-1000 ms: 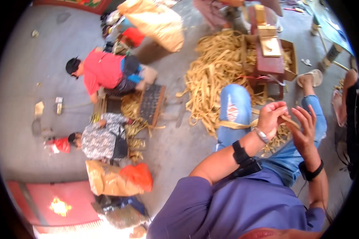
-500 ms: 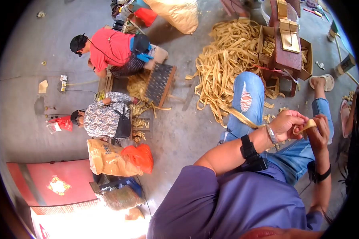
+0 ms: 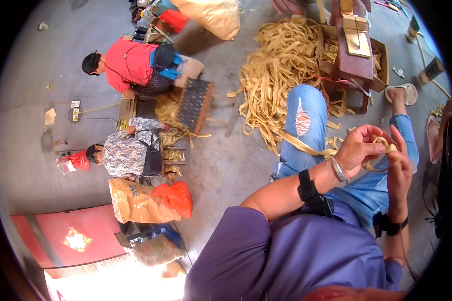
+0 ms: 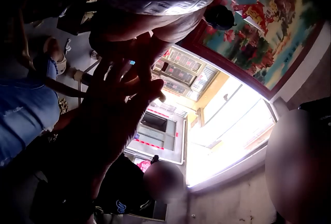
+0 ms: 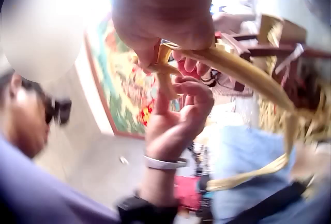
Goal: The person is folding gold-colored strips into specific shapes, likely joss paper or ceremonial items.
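Note:
A flat tan strip (image 3: 309,147) runs from the floor pile over the wearer's jeans knee to the two hands. My left hand (image 3: 355,153), with a silver bracelet, pinches the strip between thumb and fingers. Close to it, my right hand (image 3: 400,168) pinches the same strip, which is bent into a small folded loop (image 3: 389,148) at the fingertips. In the right wrist view the strip (image 5: 248,74) stretches from under the right hand (image 5: 165,14) down across the knee, and the left hand (image 5: 176,125) holds the folded part from below. The left wrist view is dark there.
A large heap of tan strips (image 3: 273,75) lies on the floor beyond the knee. Beside it stand a red-brown bench (image 3: 354,67) with a wooden block and a cardboard box (image 3: 380,62). Two people sit to the left near a dark studded board (image 3: 193,103); a paper sack (image 3: 135,200) lies nearby.
The hands drew close together from a more spread pose. The strip between them went from a fairly straight length to a folded loop. The head view shifted a little.

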`<state>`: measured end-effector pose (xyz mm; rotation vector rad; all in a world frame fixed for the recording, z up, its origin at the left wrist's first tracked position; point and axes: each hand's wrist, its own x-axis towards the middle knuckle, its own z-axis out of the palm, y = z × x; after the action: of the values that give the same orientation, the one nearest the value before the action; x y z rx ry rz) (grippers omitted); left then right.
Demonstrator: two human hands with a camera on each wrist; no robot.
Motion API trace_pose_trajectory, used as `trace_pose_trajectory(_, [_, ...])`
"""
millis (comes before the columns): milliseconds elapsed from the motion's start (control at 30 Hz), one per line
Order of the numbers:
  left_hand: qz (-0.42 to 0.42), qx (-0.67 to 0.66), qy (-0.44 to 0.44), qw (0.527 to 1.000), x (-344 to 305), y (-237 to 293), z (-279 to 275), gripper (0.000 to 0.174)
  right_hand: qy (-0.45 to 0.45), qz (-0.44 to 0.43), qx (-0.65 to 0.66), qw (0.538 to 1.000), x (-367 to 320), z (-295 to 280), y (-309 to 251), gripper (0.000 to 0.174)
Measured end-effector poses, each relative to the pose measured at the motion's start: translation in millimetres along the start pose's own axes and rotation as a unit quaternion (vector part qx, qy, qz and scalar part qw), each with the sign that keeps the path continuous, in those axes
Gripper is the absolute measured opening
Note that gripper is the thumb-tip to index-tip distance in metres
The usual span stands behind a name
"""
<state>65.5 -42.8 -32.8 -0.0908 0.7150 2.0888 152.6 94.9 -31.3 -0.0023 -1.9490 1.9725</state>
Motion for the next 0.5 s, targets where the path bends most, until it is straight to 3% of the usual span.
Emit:
trace_pose_trajectory(67, [0.104, 0.207, -0.006, 0.973, 2.2, 2.6, 4.9, 0.027, 0.061, 0.038, 0.126, 0.989, -2.9, 4.8, 1.3, 0.017])
trace_pose_trajectory(133, [0.188, 0.432, 0.005, 0.882, 3.4, -1.2, 11.4, 0.024, 0.085, 0.085, 0.016, 0.993, 0.6, 6.6, -11.9, 0.017])
trace_pose_trajectory(200, [0.252, 0.541, 0.019, 0.802, -3.0, 1.1, 14.9, 0.024, 0.108, 0.13, -0.029, 0.985, 7.2, 9.5, -19.0, 0.015])
trace_pose_trajectory(300, [0.191, 0.371, -0.01, 0.909, -4.5, 1.9, 11.7, 0.032, 0.143, 0.155, 0.101, 0.972, 3.6, 9.7, 4.2, 0.009])
trace_pose_trajectory(333, [0.183, 0.35, -0.01, 0.919, -4.3, -0.2, 10.9, 0.032, 0.162, 0.147, 0.126, 0.968, 3.5, 11.8, 7.0, 0.011])
trace_pose_trajectory(400, [0.171, 0.312, 0.001, 0.935, -3.2, -6.1, 5.4, 0.033, 0.166, 0.181, 0.15, 0.958, 3.6, 11.2, 10.7, 0.031])
trace_pose_trajectory(467, [0.182, 0.307, 0.019, 0.934, -7.5, -6.6, 5.1, 0.033, 0.162, 0.185, 0.156, 0.957, 1.3, 18.8, 14.6, 0.036])
trace_pose_trajectory(500, [0.176, 0.317, 0.013, 0.932, -8.5, -7.8, 5.9, 0.032, 0.178, 0.185, 0.162, 0.953, 1.4, 21.6, 11.0, 0.029])
